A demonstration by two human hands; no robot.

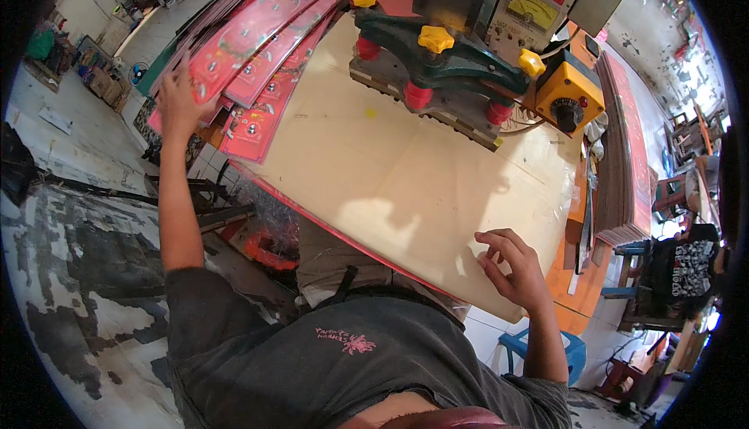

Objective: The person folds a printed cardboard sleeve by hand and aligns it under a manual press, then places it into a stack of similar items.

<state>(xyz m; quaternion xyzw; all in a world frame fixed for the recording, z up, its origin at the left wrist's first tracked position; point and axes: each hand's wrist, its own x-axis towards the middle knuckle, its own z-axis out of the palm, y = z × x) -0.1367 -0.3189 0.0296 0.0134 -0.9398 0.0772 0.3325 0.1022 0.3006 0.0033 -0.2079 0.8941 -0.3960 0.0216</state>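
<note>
My left hand (181, 107) is at the near end of a fanned pile of pink printed cards (269, 19), at the left of the work board. Its thumb and fingers close on the end of a pink card, though the fingertips are partly hidden. More long pink cards (257, 117) lie beneath and beside it, overlapping. My right hand (513, 271) holds nothing; it hovers by the right front of the cream board (335, 171), fingers bent and apart, casting a shadow on it.
A press with a dark green frame (445, 58), yellow knobs and red spacers stands over the board's far side. Beside it are a yellow control box (569, 97) and a grey meter panel (530, 3). A tall stack of cards (624, 163) stands at right, near a blue stool (573, 359).
</note>
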